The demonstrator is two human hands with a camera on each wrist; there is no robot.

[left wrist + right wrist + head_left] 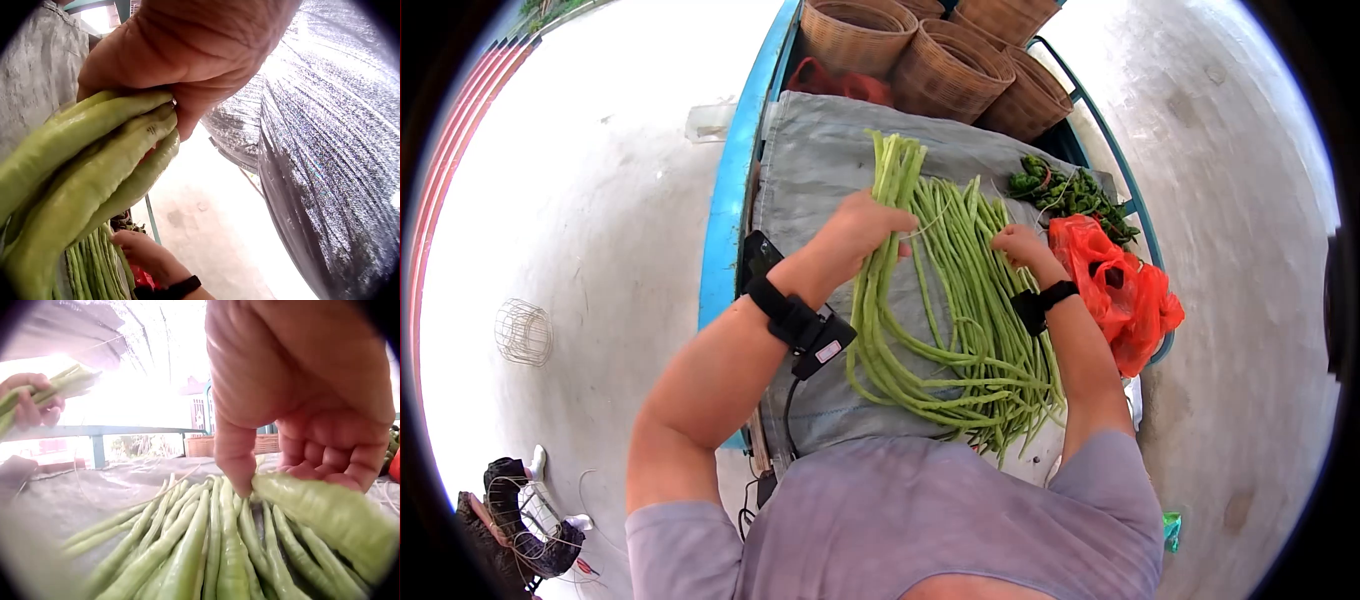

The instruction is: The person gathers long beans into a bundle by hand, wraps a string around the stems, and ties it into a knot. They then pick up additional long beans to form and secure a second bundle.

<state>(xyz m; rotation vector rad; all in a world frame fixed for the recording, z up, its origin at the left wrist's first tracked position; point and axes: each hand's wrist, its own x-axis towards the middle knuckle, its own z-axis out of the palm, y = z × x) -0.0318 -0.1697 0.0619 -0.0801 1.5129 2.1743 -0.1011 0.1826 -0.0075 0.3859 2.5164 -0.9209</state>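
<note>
Cart: blue-sided cart [733, 200] on pale concrete, bed in front of person.
Cloth: grey cloth [810, 150] over most of bed, veg on top.
Baskets: several brown woven baskets [945, 90], grouped at far end of bed, beyond cloth.
Bean pile: long green beans [975, 270] lying side by side mid-cloth, tips fanned at far end, near ends tangled close to person.
Red bag: crumpled plastic bag [1105, 300], R edge of bed, just beside R forearm.
Bundle: thick bunch of beans [895, 165]; short upper part sticks out past L hand, long lower part bends down & across to R, over near end of pile.
Dk greens: small heap of dk green veg [1090, 200] on cloth, R side, just beyond red bag.
L hand: hand [865, 225] w/ fingers curled round bundle, gripping it, L of pile.
R hand: hand [1025, 248] at far R part of pile; thumb + fingers pinch one bean.
Single bean: bean [331, 512], end btwn R thumb & fingers, just above pile tips.
</note>
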